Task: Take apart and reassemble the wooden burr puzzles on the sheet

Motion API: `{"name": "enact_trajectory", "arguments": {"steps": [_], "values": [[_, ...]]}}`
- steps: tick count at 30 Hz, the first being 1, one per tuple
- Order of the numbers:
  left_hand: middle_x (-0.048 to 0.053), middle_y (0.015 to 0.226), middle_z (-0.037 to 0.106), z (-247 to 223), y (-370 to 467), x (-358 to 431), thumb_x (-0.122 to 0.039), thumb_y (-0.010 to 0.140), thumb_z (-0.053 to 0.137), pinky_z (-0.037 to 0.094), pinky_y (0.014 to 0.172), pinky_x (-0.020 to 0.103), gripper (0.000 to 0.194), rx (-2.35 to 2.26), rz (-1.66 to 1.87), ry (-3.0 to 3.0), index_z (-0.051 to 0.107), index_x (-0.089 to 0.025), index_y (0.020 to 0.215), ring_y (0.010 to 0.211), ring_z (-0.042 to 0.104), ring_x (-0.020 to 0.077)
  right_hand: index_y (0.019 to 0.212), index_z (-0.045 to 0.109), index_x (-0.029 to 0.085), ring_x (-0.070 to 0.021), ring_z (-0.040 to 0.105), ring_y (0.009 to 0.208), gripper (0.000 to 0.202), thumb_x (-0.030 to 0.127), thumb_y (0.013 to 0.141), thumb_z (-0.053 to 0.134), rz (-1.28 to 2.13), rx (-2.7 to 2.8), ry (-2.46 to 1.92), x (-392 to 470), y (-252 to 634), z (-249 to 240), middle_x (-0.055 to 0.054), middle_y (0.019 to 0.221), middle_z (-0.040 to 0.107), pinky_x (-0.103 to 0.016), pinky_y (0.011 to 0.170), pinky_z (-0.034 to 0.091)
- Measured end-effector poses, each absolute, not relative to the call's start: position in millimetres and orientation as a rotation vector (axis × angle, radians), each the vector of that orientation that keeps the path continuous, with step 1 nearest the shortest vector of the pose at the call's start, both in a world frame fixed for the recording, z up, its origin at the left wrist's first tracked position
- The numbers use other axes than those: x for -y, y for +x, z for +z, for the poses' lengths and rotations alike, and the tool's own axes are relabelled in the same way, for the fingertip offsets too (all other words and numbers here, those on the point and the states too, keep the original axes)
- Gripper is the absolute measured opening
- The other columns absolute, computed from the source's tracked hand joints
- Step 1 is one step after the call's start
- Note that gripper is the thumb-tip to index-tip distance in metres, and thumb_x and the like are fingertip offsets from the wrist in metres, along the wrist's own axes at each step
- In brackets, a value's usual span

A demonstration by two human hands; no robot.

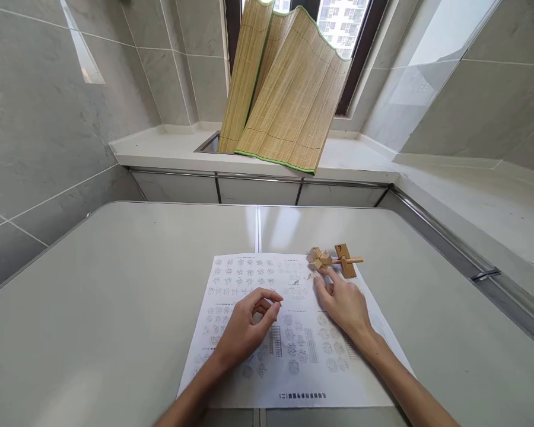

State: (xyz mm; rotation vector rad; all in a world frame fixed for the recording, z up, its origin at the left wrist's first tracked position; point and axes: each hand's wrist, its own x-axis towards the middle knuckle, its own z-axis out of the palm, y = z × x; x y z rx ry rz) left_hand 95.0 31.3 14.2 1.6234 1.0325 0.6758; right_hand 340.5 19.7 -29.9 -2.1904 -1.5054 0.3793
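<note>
- Fingers (267, 293) of the left hand (249, 326) are loosely curled, thumb and index tips close together; whether anything tiny sits between them, I cannot tell.
- Right hand (347, 305) reaches forward with its index finger extended and thumb held apart, the other fingers bent under; it grips nothing that shows; the index tip is at the near side of a pale wooden cluster of angular blocks (318, 258), though contact is hard to confirm.
- That cluster lies at the far right corner of a large white paper sheet printed with rows of small drawings (300, 379); just right of it is a flat, brown, rectangular wooden plate with a dark mark (347, 270); a thin round wooden stick (357, 260) crosses the plate and points right.
- Both hands are over the sheet, which lies on a glossy pale worktop (115, 308); bold dark characters run along its near edge.
- Beyond, a folded tan slatted mat with green edging (293, 101) leans before the window.
</note>
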Motion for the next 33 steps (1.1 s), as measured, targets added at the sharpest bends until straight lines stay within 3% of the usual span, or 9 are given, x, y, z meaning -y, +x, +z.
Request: {"name": "enact_trajectory", "arguments": {"steps": [5, 10, 18, 22, 28, 33], "values": [[0.004, 0.086, 0.071, 14.4, 95.7, -30.3, -0.047, 0.098, 0.059, 0.056, 0.080, 0.037, 0.027, -1.044, 0.692, 1.640, 0.071, -0.024, 0.106, 0.084, 0.068, 0.0225, 0.120, 0.070, 0.024, -0.0223, 0.058, 0.053, 0.032, 0.038, 0.099, 0.049, 0.305, 1.525, -2.196, -20.2, 343.4, -31.8, 0.003, 0.053, 0.060, -0.028, 0.054, 0.031], [0.004, 0.085, 0.071, 15.1, 96.2, -29.4, -0.045, 0.097, 0.059, 0.055, 0.081, 0.037, 0.026, -1.055, 0.703, 1.633, 0.071, -0.023, 0.105, 0.083, 0.068, 0.0221, 0.091, 0.067, 0.025, -0.0201, 0.052, 0.050, 0.019, 0.036, 0.095, 0.052, 0.302, 1.478, -2.154, -19.4, 342.1, -30.9, 0.003, 0.052, 0.058, -0.028, 0.054, 0.027], [0.003, 0.081, 0.068, 13.6, 96.1, -28.4, -0.046, 0.098, 0.057, 0.056, 0.081, 0.037, 0.027, -1.024, 0.728, 1.592, 0.070, -0.022, 0.100, 0.081, 0.067, 0.0209, 0.068, 0.055, 0.026, -0.0202, 0.049, 0.050, 0.035, 0.047, 0.095, 0.049, 0.388, 1.405, -2.040, -22.8, 345.6, -31.0, 0.003, 0.048, 0.052, -0.028, 0.054, 0.030], [0.003, 0.080, 0.067, 13.9, 96.6, -28.5, -0.047, 0.097, 0.058, 0.056, 0.079, 0.035, 0.028, -1.031, 0.742, 1.586, 0.070, -0.022, 0.100, 0.079, 0.066, 0.0204, 0.066, 0.052, 0.026, -0.0195, 0.047, 0.050, 0.040, 0.053, 0.095, 0.050, 0.447, 1.360, -1.963, -24.8, 349.5, -31.0, 0.004, 0.047, 0.047, -0.029, 0.056, 0.033], [0.003, 0.078, 0.067, 16.0, 96.2, -28.4, -0.048, 0.097, 0.058, 0.054, 0.073, 0.032, 0.029, -1.072, 0.777, 1.596, 0.070, -0.022, 0.101, 0.075, 0.064, 0.0194, 0.075, 0.059, 0.026, -0.0194, 0.044, 0.048, 0.045, 0.068, 0.092, 0.054, 0.524, 1.291, -1.851, -23.5, 348.1, -28.6, 0.007, 0.045, 0.041, -0.029, 0.055, 0.032], [0.001, 0.077, 0.066, 12.8, 92.7, -31.9, -0.046, 0.099, 0.056, 0.051, 0.073, 0.031, 0.028, -1.110, 0.827, 1.651, 0.069, -0.022, 0.103, 0.074, 0.062, 0.0183, 0.064, 0.055, 0.025, -0.0166, 0.039, 0.047, 0.055, 0.076, 0.085, 0.061, 0.621, 1.176, -1.721, -23.0, 345.6, -25.5, 0.006, 0.044, 0.039, -0.028, 0.053, 0.029]]}}
